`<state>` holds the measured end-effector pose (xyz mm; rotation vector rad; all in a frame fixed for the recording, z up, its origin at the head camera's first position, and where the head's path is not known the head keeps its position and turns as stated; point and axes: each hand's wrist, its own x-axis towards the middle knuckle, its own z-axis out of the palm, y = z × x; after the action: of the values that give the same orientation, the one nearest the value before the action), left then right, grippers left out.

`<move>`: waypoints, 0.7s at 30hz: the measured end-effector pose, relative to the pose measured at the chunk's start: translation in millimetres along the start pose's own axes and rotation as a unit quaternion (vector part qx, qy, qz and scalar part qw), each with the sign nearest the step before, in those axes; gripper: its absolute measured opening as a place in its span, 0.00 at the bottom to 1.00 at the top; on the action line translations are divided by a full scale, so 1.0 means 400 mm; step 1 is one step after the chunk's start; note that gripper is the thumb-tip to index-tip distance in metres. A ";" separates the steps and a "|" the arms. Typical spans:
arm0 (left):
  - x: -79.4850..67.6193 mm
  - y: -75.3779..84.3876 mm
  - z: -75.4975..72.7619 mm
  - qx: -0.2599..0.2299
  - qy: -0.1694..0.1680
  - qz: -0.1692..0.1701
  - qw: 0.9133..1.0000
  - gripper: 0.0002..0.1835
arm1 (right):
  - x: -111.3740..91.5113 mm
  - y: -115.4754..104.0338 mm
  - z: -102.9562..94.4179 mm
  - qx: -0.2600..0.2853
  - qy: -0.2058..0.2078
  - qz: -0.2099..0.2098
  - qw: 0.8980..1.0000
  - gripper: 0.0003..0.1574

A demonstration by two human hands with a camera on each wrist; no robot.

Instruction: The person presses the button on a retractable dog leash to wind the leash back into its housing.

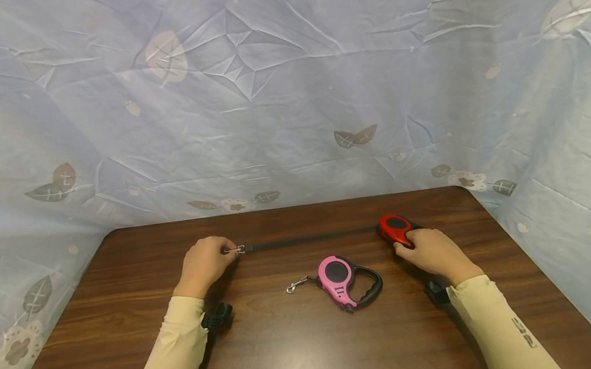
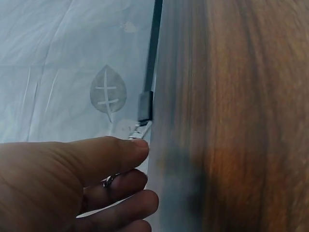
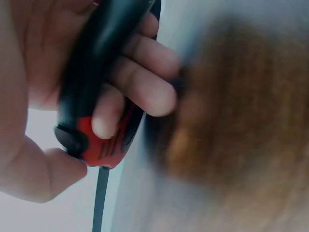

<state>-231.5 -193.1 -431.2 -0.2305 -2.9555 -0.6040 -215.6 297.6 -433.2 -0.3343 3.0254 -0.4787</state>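
A red and black retractable dog leash (image 1: 394, 228) is held in my right hand (image 1: 437, 254) at the right side of the table. In the right wrist view, the fingers curl through its black handle (image 3: 99, 58), and the thumb lies by the black button (image 3: 71, 139). The dark leash strap (image 1: 308, 239) stretches across to the left. At its end my left hand (image 1: 204, 264) pinches the metal clip (image 2: 140, 130) between thumb and forefinger. Between the hands lies a pink and black retractable leash (image 1: 337, 277), its silver clip (image 1: 296, 285) pointing left; neither hand touches it.
The brown wooden table (image 1: 303, 340) runs back to a pale blue patterned cloth (image 1: 282, 124) that hangs behind it and at both sides. A black wrist device (image 1: 217, 317) sits at the left wrist, another (image 1: 435, 291) at the right.
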 end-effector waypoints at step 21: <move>0.003 0.003 -0.005 -0.006 0.046 -0.005 0.999 0.08 | 0.017 -0.002 0.015 -0.062 0.083 -0.084 0.991 0.23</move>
<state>-232.1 -192.5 -428.8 -0.1845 -2.8660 -0.6164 -221.6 293.3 -439.0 -0.5883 3.2121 -0.3457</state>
